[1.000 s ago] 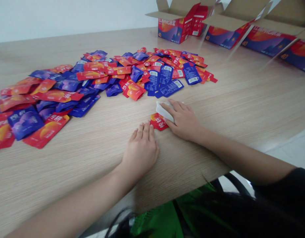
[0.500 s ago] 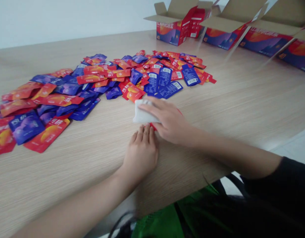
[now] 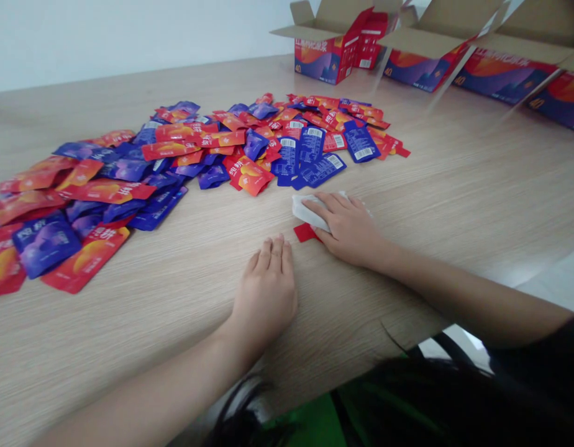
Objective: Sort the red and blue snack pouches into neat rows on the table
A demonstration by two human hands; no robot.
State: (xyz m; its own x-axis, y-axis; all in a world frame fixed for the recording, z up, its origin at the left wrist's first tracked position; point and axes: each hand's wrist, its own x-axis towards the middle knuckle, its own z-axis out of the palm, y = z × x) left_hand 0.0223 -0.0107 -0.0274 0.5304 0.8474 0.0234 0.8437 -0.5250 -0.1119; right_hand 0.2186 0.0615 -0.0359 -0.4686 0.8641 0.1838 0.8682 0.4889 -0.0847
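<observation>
A spread of red and blue foil sachets [image 3: 240,155] lies across the middle and left of the wooden table [image 3: 128,316]. My right hand [image 3: 347,228] rests on a folded white cloth [image 3: 309,212], its fingers over the top. Beneath the hand and cloth, one red sachet [image 3: 304,233] shows only a corner, the rest hidden. My left hand [image 3: 266,284] lies flat on the wood with its fingers apart, holding nothing, just left of that red sachet and not touching it.
Several open cardboard cartons [image 3: 331,59] printed red and blue stand along the far side of the table. The table's near edge runs below my forearms, with a green bag [image 3: 310,425] and dark strands of hair below it.
My right hand and the white cloth swung left over the red sachet, then came back right. The sachet now lies mostly under them. My left hand has barely moved.
</observation>
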